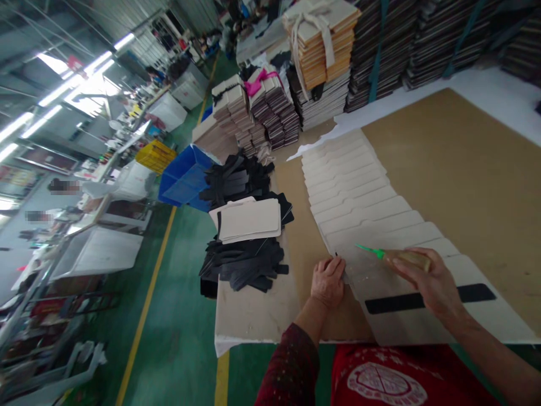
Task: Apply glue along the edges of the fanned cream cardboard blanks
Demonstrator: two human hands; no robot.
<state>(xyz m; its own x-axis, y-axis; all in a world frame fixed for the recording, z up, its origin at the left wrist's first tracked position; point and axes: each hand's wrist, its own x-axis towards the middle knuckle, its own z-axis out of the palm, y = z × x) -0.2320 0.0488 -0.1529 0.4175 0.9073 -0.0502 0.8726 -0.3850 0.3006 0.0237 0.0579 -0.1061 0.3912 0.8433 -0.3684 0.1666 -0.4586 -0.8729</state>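
My right hand (435, 282) is closed round a tan-handled tool (406, 259) with a thin green tip (368, 248) pointing left. It is above a row of overlapping cream panels (355, 211) fanned out on the table. My left hand (328, 281) rests at the panels' left edge, fingers drawn together. A tiny dark bit shows at its fingertips; what it pinches, if anything, is hidden. A black strip (395, 303) lies across the nearest panel, partly under my right wrist.
Black strips (243, 265) are heaped on the table's left side, with loose cream panels (250, 221) on top. Bundled stacks (323, 45) stand along the back. A blue crate (186, 177) is beyond the left edge, above a green floor. Brown board (443, 163) covers the tabletop.
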